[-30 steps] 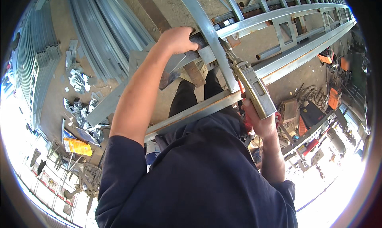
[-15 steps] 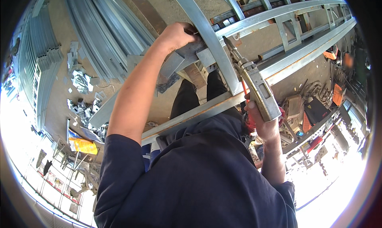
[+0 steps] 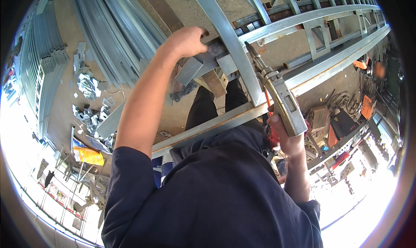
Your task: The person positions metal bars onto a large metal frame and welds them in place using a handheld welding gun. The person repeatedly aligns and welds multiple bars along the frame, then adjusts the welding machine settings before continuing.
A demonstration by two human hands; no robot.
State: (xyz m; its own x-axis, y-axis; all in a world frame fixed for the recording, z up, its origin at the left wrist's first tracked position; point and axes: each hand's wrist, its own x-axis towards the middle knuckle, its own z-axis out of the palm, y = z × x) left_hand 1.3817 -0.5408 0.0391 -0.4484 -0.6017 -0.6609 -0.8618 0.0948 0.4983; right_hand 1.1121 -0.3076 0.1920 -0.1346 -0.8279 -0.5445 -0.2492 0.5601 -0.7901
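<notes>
My left hand (image 3: 186, 42) hovers left of a curved galvanized steel bar (image 3: 226, 38), above a dark steel plate (image 3: 211, 53). Its fingers bend forward, apart from the thumb, and nothing shows between them; the fingertips are partly hidden. Closed round the lower end of a long metal tool is my right hand (image 3: 284, 137). This tool (image 3: 284, 101) has a boxy grey body with a rectangular recess and a narrow dark nose. Its nose tip is near the joint where the curved bar meets a long steel rail (image 3: 299, 21). An orange-red cord hangs beside the tool.
Long steel profiles (image 3: 117, 35) lie on the floor at the left, near scattered metal offcuts (image 3: 89, 85). A steel tube (image 3: 208, 129) crosses in front of my waist. Ladder-like framing extends to the upper right. Tools and boxes (image 3: 320, 118) clutter the right side.
My left hand has drawn back to the left from the curved bar, its fingers coming away from behind it. The tool in my right hand has barely moved; the view has shifted slightly.
</notes>
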